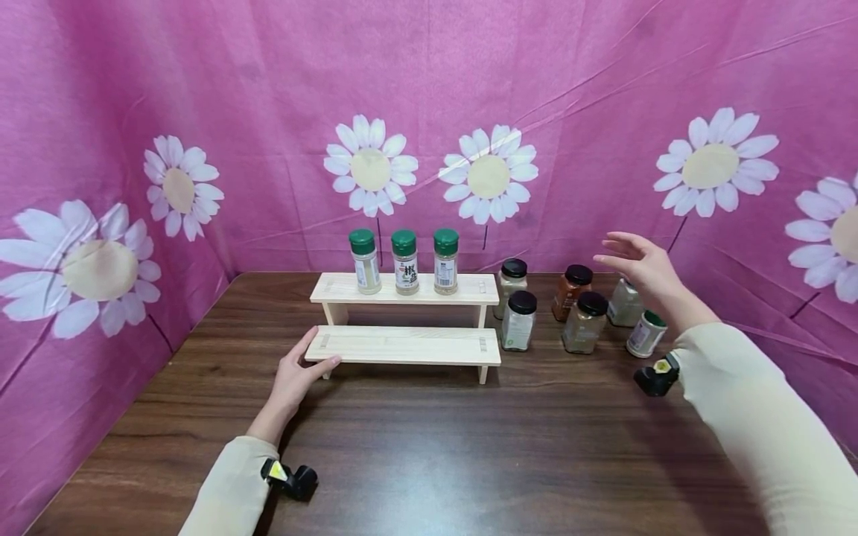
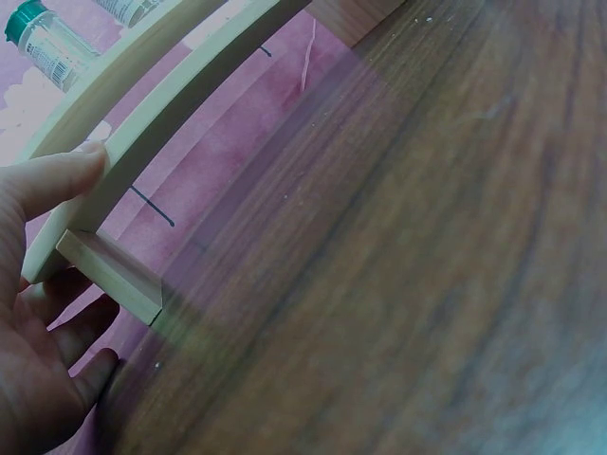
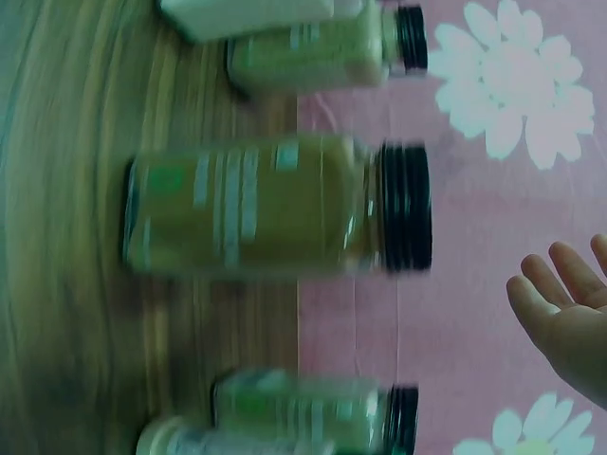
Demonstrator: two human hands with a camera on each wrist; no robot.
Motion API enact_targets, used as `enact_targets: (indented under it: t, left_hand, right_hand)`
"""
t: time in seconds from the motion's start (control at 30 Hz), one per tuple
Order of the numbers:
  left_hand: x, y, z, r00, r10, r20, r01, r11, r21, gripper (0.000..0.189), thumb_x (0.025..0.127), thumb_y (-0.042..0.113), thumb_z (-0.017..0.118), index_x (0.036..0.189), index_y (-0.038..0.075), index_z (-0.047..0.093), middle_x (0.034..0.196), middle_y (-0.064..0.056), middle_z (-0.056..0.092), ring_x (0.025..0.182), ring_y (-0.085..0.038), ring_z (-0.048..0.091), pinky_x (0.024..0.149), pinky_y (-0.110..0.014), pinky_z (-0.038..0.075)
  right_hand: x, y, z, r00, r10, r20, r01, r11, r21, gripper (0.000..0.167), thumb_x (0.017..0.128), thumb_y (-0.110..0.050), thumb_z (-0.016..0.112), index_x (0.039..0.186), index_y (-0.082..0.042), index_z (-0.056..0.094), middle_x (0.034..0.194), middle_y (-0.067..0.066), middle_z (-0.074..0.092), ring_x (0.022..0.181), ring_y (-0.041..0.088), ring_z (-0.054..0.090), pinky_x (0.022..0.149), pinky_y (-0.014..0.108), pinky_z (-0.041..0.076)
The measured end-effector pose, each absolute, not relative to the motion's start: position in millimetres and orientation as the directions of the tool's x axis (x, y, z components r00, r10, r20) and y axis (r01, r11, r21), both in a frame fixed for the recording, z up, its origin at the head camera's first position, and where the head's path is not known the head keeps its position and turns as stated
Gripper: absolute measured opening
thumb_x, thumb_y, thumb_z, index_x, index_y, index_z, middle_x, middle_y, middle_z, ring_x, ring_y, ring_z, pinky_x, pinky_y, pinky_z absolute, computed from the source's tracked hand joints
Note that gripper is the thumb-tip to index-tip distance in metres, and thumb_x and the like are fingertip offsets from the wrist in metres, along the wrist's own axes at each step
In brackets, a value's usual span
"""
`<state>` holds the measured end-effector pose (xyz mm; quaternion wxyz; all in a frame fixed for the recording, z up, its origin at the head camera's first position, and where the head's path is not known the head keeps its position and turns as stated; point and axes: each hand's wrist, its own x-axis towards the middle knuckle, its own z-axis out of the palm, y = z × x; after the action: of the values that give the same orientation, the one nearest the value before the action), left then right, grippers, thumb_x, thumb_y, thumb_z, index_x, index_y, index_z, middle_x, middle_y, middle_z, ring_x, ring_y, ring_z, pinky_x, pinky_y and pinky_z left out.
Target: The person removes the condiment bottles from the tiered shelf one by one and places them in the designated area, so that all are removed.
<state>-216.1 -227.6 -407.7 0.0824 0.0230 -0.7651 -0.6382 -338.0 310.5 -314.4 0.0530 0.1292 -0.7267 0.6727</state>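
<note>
A two-tier wooden spice rack (image 1: 402,346) stands on the table. My left hand (image 1: 295,380) grips the left end of its lower tier. In the left wrist view, the thumb (image 2: 66,180) lies on the board and the other fingers are around its end, near the leg. On the upper tier stand three green-capped spice shakers (image 1: 405,272). To the right, my right hand (image 1: 637,264) hovers above a group of spice jars, its fingers apart and holding nothing. Beneath it are a black-capped jar (image 1: 625,305) and a green-capped shaker (image 1: 646,335).
Between the rack and my right hand stand several black-capped jars: a white-labelled one (image 1: 519,324), one behind it (image 1: 512,279), a reddish one (image 1: 571,290) and a brownish one (image 1: 585,324). A pink daisy-print cloth (image 1: 429,89) hangs behind the dark wooden table (image 1: 436,447).
</note>
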Motion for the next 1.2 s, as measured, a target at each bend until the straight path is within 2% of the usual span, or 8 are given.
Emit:
enact_targets:
  t: [0.03,0.17,0.27,0.37,0.5,0.67,0.9,1.2]
  left_hand:
    - [-216,-228,-408,-0.985,-0.141,0.097,0.07,0.185,0.98,0.075,0.072,0.007,0.069,0.135,0.006,0.028,0.131,-0.015,0.034,0.113,-0.019,0.034,0.094,-0.028,0.025]
    - [-215,-227,-407,-0.986,-0.138,0.097,0.071,0.182,0.981,0.075,0.072,0.008,0.069,0.135,0.006,0.028,0.131,-0.016,0.033,0.114,-0.019,0.034,0.094,-0.03,0.025]
    - [-215,-227,-407,-0.986,-0.137,0.094,0.069,0.18,0.981,0.076,0.072,0.008,0.069,0.135,0.006,0.027,0.131,-0.017,0.033,0.114,-0.02,0.034,0.093,-0.028,0.025]
    - [-215,-228,-407,-0.986,-0.139,0.092,0.065,0.184,0.981,0.076,0.072,0.008,0.069,0.135,0.006,0.027,0.131,-0.016,0.033,0.114,-0.02,0.034,0.092,-0.025,0.026]
    - [-215,-228,-407,-0.986,-0.142,0.092,0.064,0.188,0.98,0.076,0.071,0.009,0.07,0.135,0.006,0.028,0.132,-0.015,0.033,0.115,-0.019,0.033,0.093,-0.025,0.026]
    - [-215,-228,-407,-0.987,-0.138,0.084,0.059,0.18,0.982,0.077,0.071,0.009,0.07,0.135,0.006,0.028,0.132,-0.015,0.032,0.116,-0.018,0.032,0.094,-0.028,0.025]
    - [-214,-227,-407,-0.987,-0.135,0.088,0.063,0.179,0.982,0.076,0.072,0.008,0.07,0.135,0.005,0.028,0.131,-0.016,0.034,0.114,-0.019,0.033,0.093,-0.026,0.025]
    - [-217,-229,-409,-0.986,-0.141,0.093,0.066,0.182,0.981,0.076,0.071,0.01,0.07,0.135,0.006,0.028,0.132,-0.015,0.033,0.115,-0.018,0.033,0.095,-0.03,0.024]
  right_hand:
    - [-343,309,-317,-0.954,-0.142,0.263,-0.271,0.039,-0.962,0.053,0.072,-0.011,0.07,0.121,-0.017,0.049,0.113,-0.003,0.053,0.096,0.01,0.052,0.072,0.02,0.041]
    - [-335,280,-305,-0.957,-0.143,0.252,-0.272,0.136,-0.953,0.053,0.074,-0.017,0.069,0.123,-0.017,0.048,0.116,-0.002,0.052,0.1,0.013,0.05,0.074,0.02,0.041]
    - [-311,247,-284,-0.974,-0.097,0.207,-0.227,0.292,-0.929,0.057,0.077,-0.027,0.066,0.127,-0.016,0.041,0.121,-0.001,0.047,0.109,0.018,0.043,0.078,0.024,0.039]
    - [-302,226,-274,-0.979,-0.093,0.179,-0.198,0.268,-0.943,0.057,0.079,-0.025,0.064,0.128,-0.011,0.038,0.121,0.002,0.045,0.113,0.022,0.038,0.085,0.028,0.036]
    - [-303,210,-272,-0.978,-0.115,0.175,-0.195,0.199,-0.96,0.056,0.079,-0.017,0.063,0.127,-0.007,0.037,0.12,0.006,0.045,0.11,0.02,0.041,0.091,0.031,0.032]
    - [-307,194,-275,-0.968,-0.14,0.21,-0.237,0.217,-0.947,0.056,0.079,-0.018,0.063,0.127,-0.003,0.038,0.122,0.013,0.045,0.106,0.018,0.045,0.085,0.029,0.035]
    - [-310,171,-278,-0.963,-0.18,0.2,-0.234,0.194,-0.953,0.055,0.078,-0.018,0.064,0.125,-0.004,0.04,0.121,0.014,0.046,0.106,0.02,0.044,0.087,0.04,0.034]
    - [-311,145,-278,-0.941,-0.275,0.199,-0.261,0.209,-0.942,0.057,0.079,-0.019,0.064,0.127,-0.004,0.038,0.123,0.016,0.043,0.103,0.024,0.048,0.085,0.037,0.037]
